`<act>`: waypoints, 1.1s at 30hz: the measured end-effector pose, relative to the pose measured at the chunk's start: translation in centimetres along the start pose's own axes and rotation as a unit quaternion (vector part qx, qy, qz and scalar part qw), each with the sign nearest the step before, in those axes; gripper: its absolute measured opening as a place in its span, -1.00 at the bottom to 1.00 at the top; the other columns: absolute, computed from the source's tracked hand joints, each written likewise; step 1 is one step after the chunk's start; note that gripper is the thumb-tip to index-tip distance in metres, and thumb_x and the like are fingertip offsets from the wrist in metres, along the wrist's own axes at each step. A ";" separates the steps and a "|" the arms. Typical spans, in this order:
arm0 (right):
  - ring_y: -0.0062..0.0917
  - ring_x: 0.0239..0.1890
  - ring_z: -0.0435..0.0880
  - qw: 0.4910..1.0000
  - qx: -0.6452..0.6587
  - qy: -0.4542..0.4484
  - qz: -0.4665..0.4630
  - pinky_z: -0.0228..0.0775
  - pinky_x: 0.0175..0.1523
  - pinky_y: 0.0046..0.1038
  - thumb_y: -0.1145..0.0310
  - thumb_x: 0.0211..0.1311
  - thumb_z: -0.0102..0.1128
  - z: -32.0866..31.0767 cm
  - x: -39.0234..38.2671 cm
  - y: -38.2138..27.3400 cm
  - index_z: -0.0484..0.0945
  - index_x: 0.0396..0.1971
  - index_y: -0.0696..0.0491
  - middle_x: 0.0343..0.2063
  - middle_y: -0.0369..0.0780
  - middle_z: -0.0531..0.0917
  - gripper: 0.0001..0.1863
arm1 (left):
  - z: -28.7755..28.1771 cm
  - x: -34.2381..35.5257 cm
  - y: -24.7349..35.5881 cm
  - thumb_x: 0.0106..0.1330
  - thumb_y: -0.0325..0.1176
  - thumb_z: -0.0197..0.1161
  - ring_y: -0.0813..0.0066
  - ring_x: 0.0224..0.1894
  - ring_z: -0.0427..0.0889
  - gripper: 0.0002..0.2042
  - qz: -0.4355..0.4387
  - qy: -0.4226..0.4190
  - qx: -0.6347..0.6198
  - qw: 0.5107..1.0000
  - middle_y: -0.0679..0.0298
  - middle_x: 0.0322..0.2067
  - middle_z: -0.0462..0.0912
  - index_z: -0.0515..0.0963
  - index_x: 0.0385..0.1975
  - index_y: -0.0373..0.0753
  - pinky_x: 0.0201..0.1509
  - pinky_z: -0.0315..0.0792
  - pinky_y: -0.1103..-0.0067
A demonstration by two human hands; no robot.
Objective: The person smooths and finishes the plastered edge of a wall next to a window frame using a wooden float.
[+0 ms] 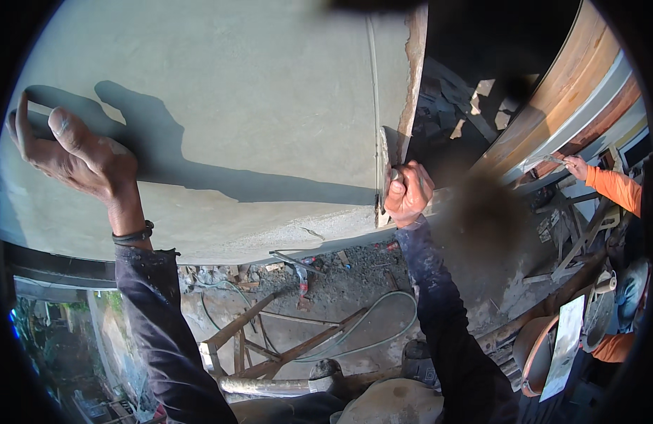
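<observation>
1. The right hand [409, 192] has its grip clamped on a flat hand tool [383, 152], fingers curled round with the knuckles up.
2. The tool stands nearly upright, seen almost edge-on, at the right side of a grey plastered wall [270, 106], between a thin raised vertical line [373, 71] and the wall's rough edge [415, 56].
3. The left hand [89, 152] is raised at the far left before the same wall, well apart from the right one; its grip is loose, thumb and bent fingers apart. Whether a fingertip touches the plaster, I cannot tell.
4. A dark band [134, 235] circles the left wrist, and a long shadow [270, 187] runs across the wall between the hands.
5. Nearer, below the wall, lie rubble [340, 272], a looped hose [404, 297] and a wooden frame [234, 332].
6. At the near right, a white board [563, 346] tilts just beside a round bucket [535, 353].
7. Farther right, a co-worker's orange sleeve [616, 187] and hand [575, 167] reach toward wooden boards [595, 56].
</observation>
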State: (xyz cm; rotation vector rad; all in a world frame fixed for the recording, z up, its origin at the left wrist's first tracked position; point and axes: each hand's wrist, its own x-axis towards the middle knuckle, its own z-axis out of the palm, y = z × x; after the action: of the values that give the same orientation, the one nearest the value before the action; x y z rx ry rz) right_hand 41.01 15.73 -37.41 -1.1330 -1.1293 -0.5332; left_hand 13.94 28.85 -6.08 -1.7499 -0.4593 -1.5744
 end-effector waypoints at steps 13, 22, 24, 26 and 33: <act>-0.12 -0.42 0.61 0.999 -0.013 -0.006 0.039 0.44 -0.33 -0.21 0.00 0.47 0.18 -0.2 -0.7 -0.1 0.59 -0.38 0.16 -0.44 -0.11 0.61 -0.54 | 0.4 -0.4 0.2 0.53 0.14 -0.11 0.01 0.50 0.16 -0.37 -0.043 0.006 0.004 0.999 -0.09 0.41 0.23 0.31 0.40 -0.18 0.52 -0.01 0.12; -0.16 -0.52 0.53 0.999 -0.020 0.002 0.030 0.34 -0.39 -0.24 0.01 0.46 0.19 0.0 1.2 -0.9 0.58 -0.38 0.16 -0.49 -0.14 0.58 -0.55 | 0.5 -0.6 0.1 0.54 0.14 -0.14 0.01 0.53 0.13 -0.38 -0.033 0.007 0.006 0.999 -0.09 0.41 0.24 0.33 0.38 -0.21 0.53 -0.02 0.12; -0.18 -0.55 0.49 0.999 -0.022 0.003 0.025 0.31 -0.41 -0.25 0.03 0.46 0.19 0.1 2.0 -1.1 0.58 -0.39 0.16 -0.51 -0.16 0.57 -0.56 | 0.6 -0.6 0.1 0.55 0.14 -0.14 0.01 0.53 0.12 -0.38 -0.032 0.011 0.008 0.999 -0.09 0.41 0.24 0.33 0.38 -0.22 0.54 -0.03 0.12; -0.19 -0.56 0.48 1.000 -0.015 0.019 0.018 0.29 -0.41 -0.26 0.03 0.46 0.19 0.5 3.2 -1.1 0.58 -0.39 0.15 -0.52 -0.16 0.56 -0.56 | 0.7 -0.3 0.4 0.55 0.15 -0.15 -0.01 0.54 0.11 -0.37 -0.043 0.017 -0.009 0.999 -0.11 0.41 0.24 0.33 0.38 -0.21 0.55 -0.05 0.10; -0.20 -0.57 0.45 0.999 -0.013 0.023 0.022 0.23 -0.43 -0.27 0.08 0.46 0.18 0.7 7.2 -4.0 0.55 -0.45 0.12 -0.54 -0.17 0.54 -0.60 | 0.4 -0.5 0.2 0.53 0.19 -0.15 -0.03 0.57 0.08 -0.34 -0.055 0.026 0.017 0.998 -0.12 0.48 0.19 0.34 0.41 -0.17 0.58 -0.08 0.09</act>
State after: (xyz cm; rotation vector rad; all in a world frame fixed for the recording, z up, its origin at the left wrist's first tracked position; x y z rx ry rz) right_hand 40.21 16.18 -29.19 -1.1609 -1.0575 -0.5388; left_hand 14.25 29.12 -6.57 -1.6798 -0.5622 -1.6751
